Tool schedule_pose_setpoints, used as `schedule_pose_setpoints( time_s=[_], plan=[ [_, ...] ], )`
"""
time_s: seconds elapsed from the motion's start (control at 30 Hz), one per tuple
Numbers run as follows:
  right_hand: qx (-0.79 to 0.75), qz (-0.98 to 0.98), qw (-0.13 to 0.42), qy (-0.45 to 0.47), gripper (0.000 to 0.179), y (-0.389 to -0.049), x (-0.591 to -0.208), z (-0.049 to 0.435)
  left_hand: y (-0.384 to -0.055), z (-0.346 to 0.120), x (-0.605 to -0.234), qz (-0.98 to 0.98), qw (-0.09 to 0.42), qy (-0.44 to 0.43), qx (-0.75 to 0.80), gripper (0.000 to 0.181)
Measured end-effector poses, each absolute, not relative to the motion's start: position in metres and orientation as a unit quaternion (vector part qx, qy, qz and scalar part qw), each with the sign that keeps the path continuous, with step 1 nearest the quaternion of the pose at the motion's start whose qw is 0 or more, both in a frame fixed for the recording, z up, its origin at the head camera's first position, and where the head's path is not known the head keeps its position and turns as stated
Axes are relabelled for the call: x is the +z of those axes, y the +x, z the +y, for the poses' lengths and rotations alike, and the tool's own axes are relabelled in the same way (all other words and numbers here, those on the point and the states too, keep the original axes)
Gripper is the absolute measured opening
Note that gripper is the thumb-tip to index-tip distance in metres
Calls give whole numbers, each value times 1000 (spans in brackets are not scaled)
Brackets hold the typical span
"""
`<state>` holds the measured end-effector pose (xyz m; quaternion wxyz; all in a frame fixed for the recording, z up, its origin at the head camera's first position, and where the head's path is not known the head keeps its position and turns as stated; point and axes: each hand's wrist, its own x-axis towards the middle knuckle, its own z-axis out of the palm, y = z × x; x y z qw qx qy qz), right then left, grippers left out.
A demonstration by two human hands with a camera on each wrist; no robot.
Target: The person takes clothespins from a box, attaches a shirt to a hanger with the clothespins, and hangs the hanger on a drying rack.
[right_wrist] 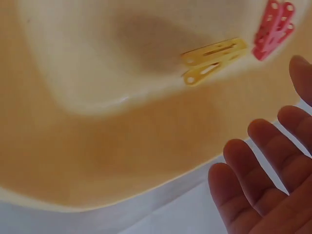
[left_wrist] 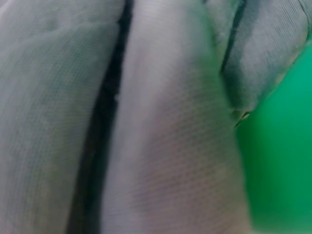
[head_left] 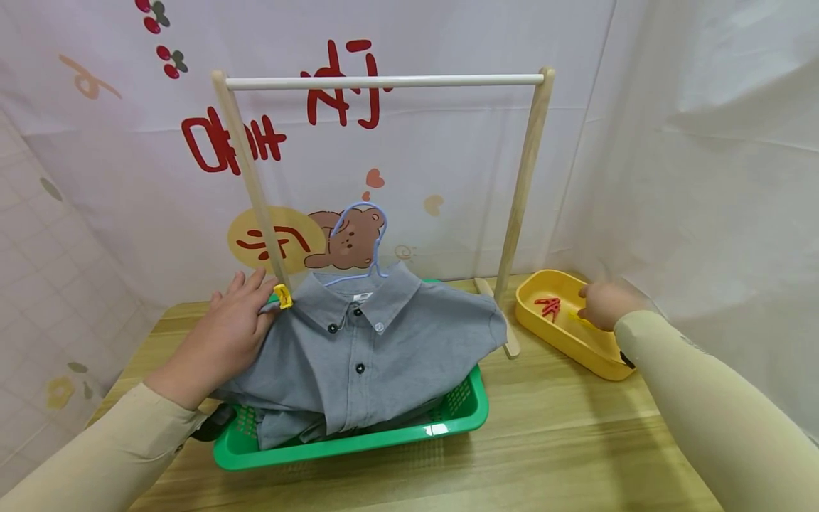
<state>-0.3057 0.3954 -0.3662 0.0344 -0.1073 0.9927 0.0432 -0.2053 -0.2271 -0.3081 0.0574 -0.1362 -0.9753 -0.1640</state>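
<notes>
A grey button-up shirt [head_left: 397, 348] sits propped on a light-blue hanger [head_left: 377, 245], its lower part bunched in the green basket [head_left: 358, 446]. My left hand [head_left: 233, 327] holds the shirt at its shoulder on the left, beside a yellow clothespin [head_left: 284, 296]. Only grey cloth [left_wrist: 175, 122] and green plastic show in the left wrist view. My right hand [head_left: 611, 304], blurred, is over the yellow tray [head_left: 563, 347]. In the right wrist view its fingers are loosely extended and hold nothing, near a yellow clothespin [right_wrist: 214, 58] and red clothespins [right_wrist: 274, 29].
A wooden rack with a white rail [head_left: 384, 82] stands behind the basket. Its right foot [head_left: 510, 348] lies between basket and tray. A printed white sheet hangs at the back, with another plain white surface [head_left: 723, 213] close to the right arm.
</notes>
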Motion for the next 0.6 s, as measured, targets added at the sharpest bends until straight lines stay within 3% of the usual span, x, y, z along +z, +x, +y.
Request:
schedule_pose_setpoints(
  time_s=[0.33, 0.47, 0.6],
  plan=[
    [32, 987, 113, -110, 38, -316, -377, 400, -203, -226, -306, -975, 57, -139, -167, 56],
    [21, 985, 141, -99, 18, -315, -375, 395, -202, -225, -305, -975, 56, -134, -169, 57],
    [20, 982, 164, -96, 14, -324, -388, 404, -202, -224, -305, -975, 55, -133, -170, 57]
  ],
)
